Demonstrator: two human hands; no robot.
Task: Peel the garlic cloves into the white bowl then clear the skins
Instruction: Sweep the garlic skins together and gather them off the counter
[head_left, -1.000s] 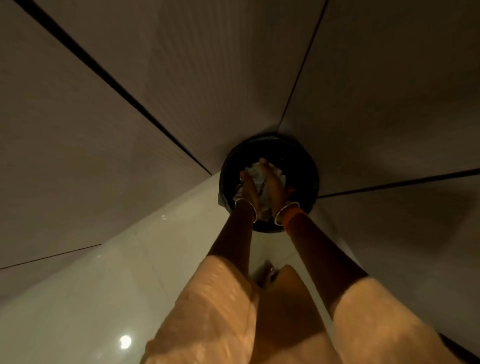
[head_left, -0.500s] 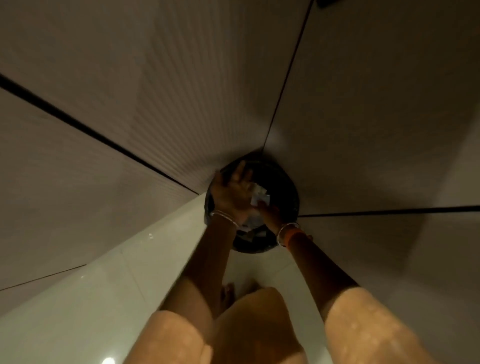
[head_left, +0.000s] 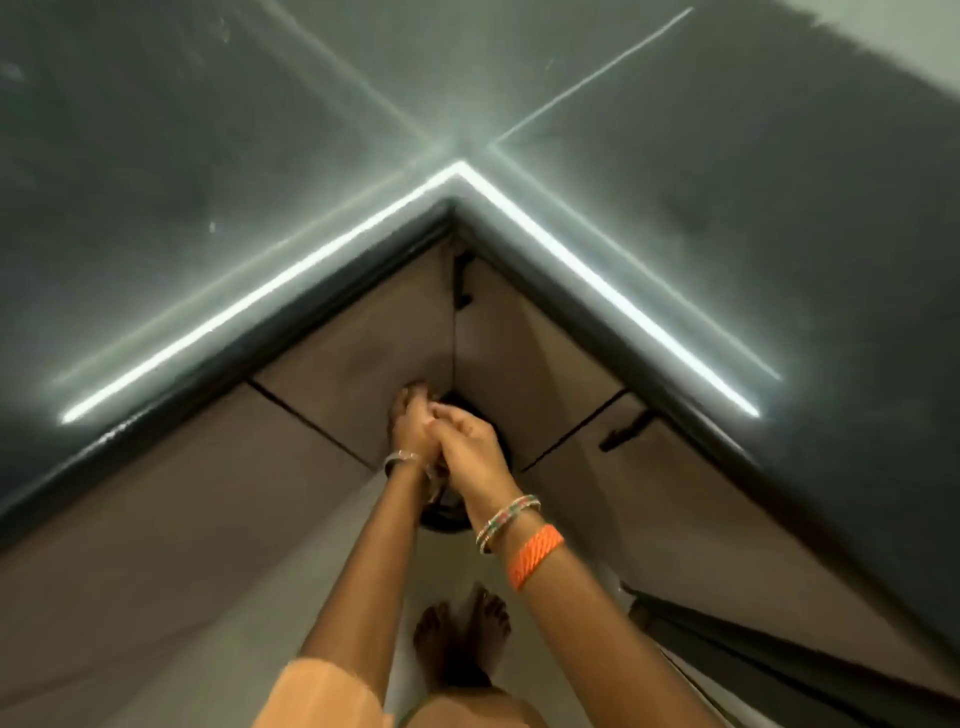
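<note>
Bare feet (head_left: 462, 644) are standing on the pale floor (head_left: 441, 566). Above the black bin (head_left: 447, 512), tucked under the dark counter (head_left: 727, 218) corner, the left hand (head_left: 410, 426) and right hand (head_left: 467, 447) are pressing together, fingers curled; skins cannot be seen.

Dim, motion-blurred, glare streaks along the countertop edge (head_left: 332, 291).
</note>
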